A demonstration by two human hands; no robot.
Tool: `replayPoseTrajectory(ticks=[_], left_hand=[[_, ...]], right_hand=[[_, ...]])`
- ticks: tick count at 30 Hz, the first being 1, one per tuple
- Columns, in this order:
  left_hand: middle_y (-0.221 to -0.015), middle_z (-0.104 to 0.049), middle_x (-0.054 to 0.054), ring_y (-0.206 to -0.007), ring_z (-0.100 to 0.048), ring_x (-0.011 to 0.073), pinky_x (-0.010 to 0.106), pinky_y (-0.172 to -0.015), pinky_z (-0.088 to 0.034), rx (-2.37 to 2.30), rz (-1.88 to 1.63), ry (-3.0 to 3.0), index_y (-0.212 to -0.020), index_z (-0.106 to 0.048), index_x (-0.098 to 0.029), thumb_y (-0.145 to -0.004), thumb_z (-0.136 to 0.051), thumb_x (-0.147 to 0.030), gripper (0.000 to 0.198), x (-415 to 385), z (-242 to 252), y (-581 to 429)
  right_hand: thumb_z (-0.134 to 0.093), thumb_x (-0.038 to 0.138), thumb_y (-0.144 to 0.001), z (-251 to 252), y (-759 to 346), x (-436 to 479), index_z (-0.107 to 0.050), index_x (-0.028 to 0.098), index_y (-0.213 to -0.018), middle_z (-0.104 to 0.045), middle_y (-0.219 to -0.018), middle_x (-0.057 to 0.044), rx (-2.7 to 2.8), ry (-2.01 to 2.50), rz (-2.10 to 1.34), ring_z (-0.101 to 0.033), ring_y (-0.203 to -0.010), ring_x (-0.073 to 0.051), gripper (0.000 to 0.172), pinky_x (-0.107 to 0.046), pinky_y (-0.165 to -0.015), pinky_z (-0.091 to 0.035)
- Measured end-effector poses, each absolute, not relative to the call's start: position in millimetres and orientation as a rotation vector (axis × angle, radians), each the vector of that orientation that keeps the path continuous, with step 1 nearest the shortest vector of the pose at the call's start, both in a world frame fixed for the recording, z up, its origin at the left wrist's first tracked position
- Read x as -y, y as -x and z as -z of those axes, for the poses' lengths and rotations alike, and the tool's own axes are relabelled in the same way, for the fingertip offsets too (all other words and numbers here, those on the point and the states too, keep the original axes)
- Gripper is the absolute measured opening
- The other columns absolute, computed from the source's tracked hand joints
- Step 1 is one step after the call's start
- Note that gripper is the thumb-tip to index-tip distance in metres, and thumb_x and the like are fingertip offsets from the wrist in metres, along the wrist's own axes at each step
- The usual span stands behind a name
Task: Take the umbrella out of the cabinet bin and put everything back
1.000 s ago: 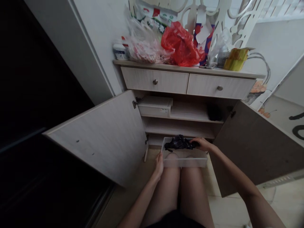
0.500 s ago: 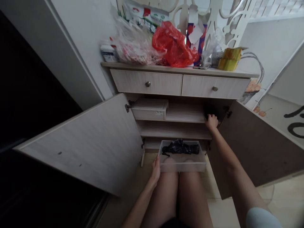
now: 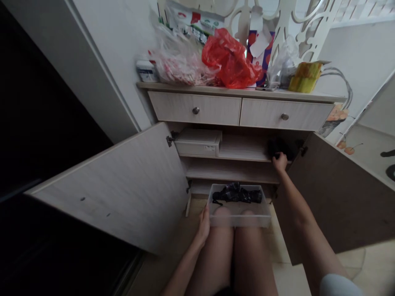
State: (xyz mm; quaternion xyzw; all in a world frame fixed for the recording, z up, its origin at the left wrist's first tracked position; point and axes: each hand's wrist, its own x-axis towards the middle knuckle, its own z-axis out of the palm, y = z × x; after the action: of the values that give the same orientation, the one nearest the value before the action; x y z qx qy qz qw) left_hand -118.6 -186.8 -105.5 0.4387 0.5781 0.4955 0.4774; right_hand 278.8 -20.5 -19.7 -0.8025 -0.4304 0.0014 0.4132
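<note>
A translucent plastic drawer bin (image 3: 239, 221) rests across my knees. Inside it lies a folded umbrella (image 3: 231, 192) in dark plaid. My left hand (image 3: 204, 224) grips the bin's left side, fingers partly hidden by it. Reaching into the cabinet, my right hand (image 3: 279, 162) has its fingers closed on the front of a dark, soft-looking object (image 3: 282, 147) at the right end of the upper shelf (image 3: 242, 149). Shadow there hides the object's kind. On that shelf's left end sits a white box-shaped drawer casing (image 3: 197, 144).
Cabinet doors stand wide at the left (image 3: 123, 189) and right (image 3: 336, 197). Two closed drawers (image 3: 196, 102) run above the shelves. A red plastic bag (image 3: 231, 61), a clear bag (image 3: 182, 57), a white tub (image 3: 147, 72) and a yellow pack (image 3: 305, 77) crowd the top.
The whole view has shifted slightly, moving everything a little rightward. My right hand stays at the dark object, more of which now shows behind it. The left hand keeps its hold on the bin.
</note>
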Motion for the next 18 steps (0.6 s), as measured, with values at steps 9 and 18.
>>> replayPoseTrajectory(ticks=[9,18], left_hand=[[-0.136,-0.064,0.014,-0.137,-0.050,0.0311,0.044,-0.120,-0.031,-1.377,-1.203,-1.019,-0.117,-0.071,-0.015,-0.084,-0.049,-0.066,0.064,187,107,118],[-0.139,-0.062,0.014,-0.138,-0.049,0.0302,0.043,-0.121,-0.030,-1.330,-1.218,-1.027,-0.123,-0.069,-0.015,-0.085,-0.050,-0.067,0.067,193,100,116]], right_hand=[[-0.077,0.060,-0.063,37,-261,146,-0.074,0.017,-0.100,-0.072,-0.092,-0.009,1.264,1.393,-0.721,-0.062,-0.072,-0.018,0.057,-0.029,-0.063,-0.051],[-0.070,0.053,-0.080,44,-216,186,-0.076,0.021,-0.091,-0.072,-0.098,-0.008,2.016,1.284,-0.870,-0.067,-0.097,-0.025,0.034,-0.037,-0.088,-0.054]])
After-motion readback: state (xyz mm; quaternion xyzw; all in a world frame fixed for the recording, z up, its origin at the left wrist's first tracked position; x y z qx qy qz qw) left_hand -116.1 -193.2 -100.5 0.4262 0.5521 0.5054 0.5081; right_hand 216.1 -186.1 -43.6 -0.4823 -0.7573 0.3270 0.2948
